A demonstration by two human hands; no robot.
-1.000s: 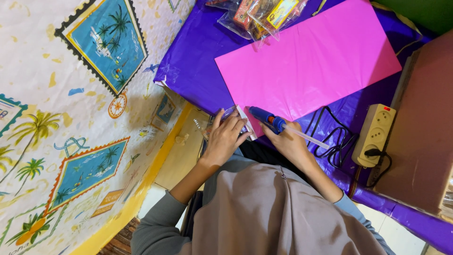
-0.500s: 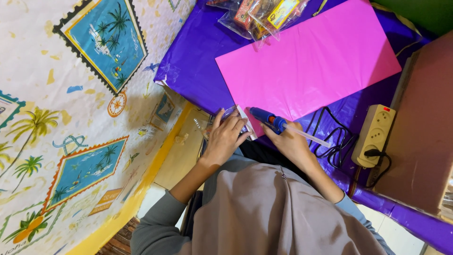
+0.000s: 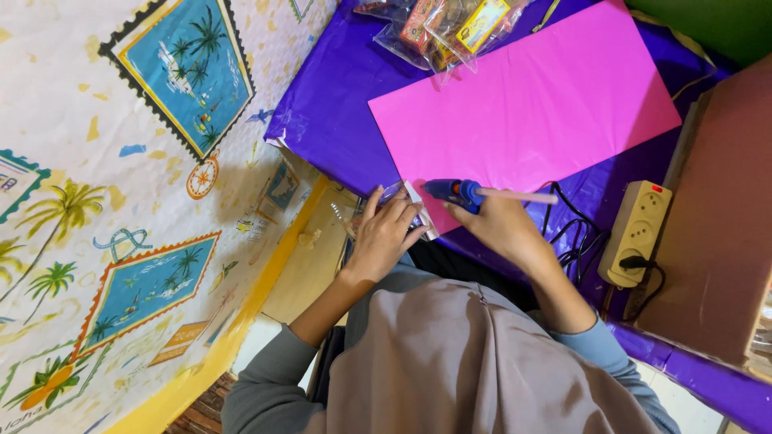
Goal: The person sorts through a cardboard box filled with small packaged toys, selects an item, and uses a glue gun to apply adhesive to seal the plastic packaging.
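Note:
My right hand [image 3: 500,227] grips a blue hot glue gun [image 3: 455,191] with a pale glue stick [image 3: 519,195] sticking out of its back, the nozzle pointing left. My left hand [image 3: 384,231] holds a small clear and white object [image 3: 417,202] at the near corner of a large pink sheet [image 3: 531,108]; what the object is I cannot tell. The sheet lies on a table covered in purple plastic [image 3: 330,104]. The gun's tip sits close to the fingers of my left hand.
Clear packets of small craft items [image 3: 438,28] lie at the far edge of the pink sheet. A beige power strip [image 3: 637,231] with black cables [image 3: 575,237] rests at the right, beside a brown board [image 3: 720,217]. A patterned cloth with palm-tree prints [image 3: 121,201] covers the left.
Both hands stay at the sheet's near corner; the glue gun has shifted only slightly.

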